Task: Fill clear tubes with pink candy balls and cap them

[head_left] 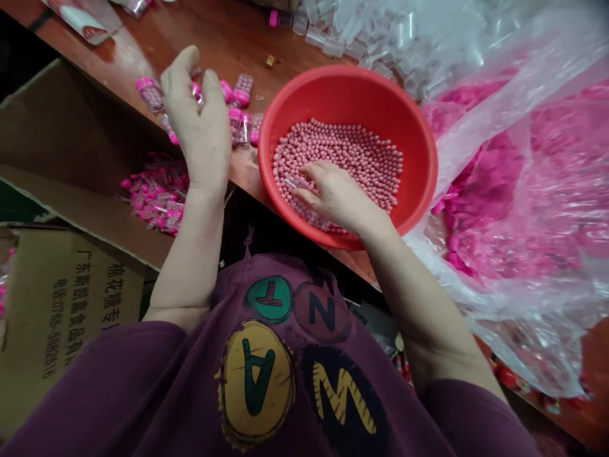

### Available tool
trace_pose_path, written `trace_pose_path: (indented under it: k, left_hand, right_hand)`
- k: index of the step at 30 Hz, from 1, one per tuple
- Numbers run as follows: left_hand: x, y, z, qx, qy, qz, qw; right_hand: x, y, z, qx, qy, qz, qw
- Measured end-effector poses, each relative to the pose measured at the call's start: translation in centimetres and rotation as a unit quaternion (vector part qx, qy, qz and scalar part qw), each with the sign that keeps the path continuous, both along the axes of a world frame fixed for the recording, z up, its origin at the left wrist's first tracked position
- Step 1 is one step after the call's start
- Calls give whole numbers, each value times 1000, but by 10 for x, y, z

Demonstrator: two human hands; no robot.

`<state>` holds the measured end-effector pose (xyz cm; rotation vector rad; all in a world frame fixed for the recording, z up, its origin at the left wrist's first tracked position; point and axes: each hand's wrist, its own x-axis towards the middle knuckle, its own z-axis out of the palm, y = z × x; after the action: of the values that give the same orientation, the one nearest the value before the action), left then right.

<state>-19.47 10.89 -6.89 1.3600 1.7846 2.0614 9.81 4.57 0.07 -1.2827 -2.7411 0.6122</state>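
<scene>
The left hand stands raised with fingers loosely bunched; the right hand lies palm-down, fingers spread.

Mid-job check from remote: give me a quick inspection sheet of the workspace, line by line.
Surface: wooden table, reddish-brown, seen at the table's edge.
Job's things: red bowl on the table, holding pink beads; clear tube among them; filled tubes with pink caps lie beside the bowl.
Clutter: empty tubes at the far edge; plastic bag of pink parts right of the bowl.
Grippers: left hand over the filled tubes, grip unclear; right hand in the beads, at the clear tube.
Cables: nothing seen.
Surroundings: cardboard box below the table's edge, with more tubes on its flap.
</scene>
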Motion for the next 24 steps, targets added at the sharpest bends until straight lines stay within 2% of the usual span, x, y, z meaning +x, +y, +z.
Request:
trace_pose_path:
  k: [1, 2, 4, 6, 8, 10, 13, 15, 18, 20, 21, 22, 24]
  left_hand:
    - [8, -6, 5, -4, 12, 18, 1000]
    - [22, -15, 11, -9, 37, 2, 999]
    - [60, -38, 27, 9, 99, -88, 991]
    - [98, -59, 39, -57, 95, -196, 974]
    - [125, -73, 42, -125, 50, -261, 956]
    - [141, -80, 40, -183, -7, -307, 934]
    - [156, -83, 43, -238, -42, -367, 898]
    - [161, -87, 54, -258, -12, -387, 885]
    - [165, -95, 73, -297, 92, -372, 875]
    - [166, -99, 80, -328, 175, -359, 856]
    - [167, -100, 81, -338, 214, -353, 846]
    - [168, -102, 80, -341, 251, -352, 835]
    - [171, -104, 76, -321, 315, -366, 814]
  right_hand:
    - [-8, 2, -2, -5, -22, 8, 1000]
    - [-12, 5, -4, -9, -32, 15, 999]
    - [-13, 12, -7, -21, 5, 20, 1000]
    - [-2, 19, -8, -34, 96, -1, 995]
    - [15, 25, -7, -63, 204, -57, 975]
    - [30, 26, -4, -120, 317, -126, 932]
    - [40, 18, 2, -228, 452, -208, 837]
    - [39, 11, 4, -267, 498, -241, 789]
    - [41, 10, 5, -249, 540, -279, 755]
    - [47, 20, 4, -201, 536, -290, 767]
    - [51, 27, 3, -166, 510, -286, 794]
    - [56, 36, 2, -121, 460, -272, 837]
    - [63, 55, -4, -8, 284, -214, 934]
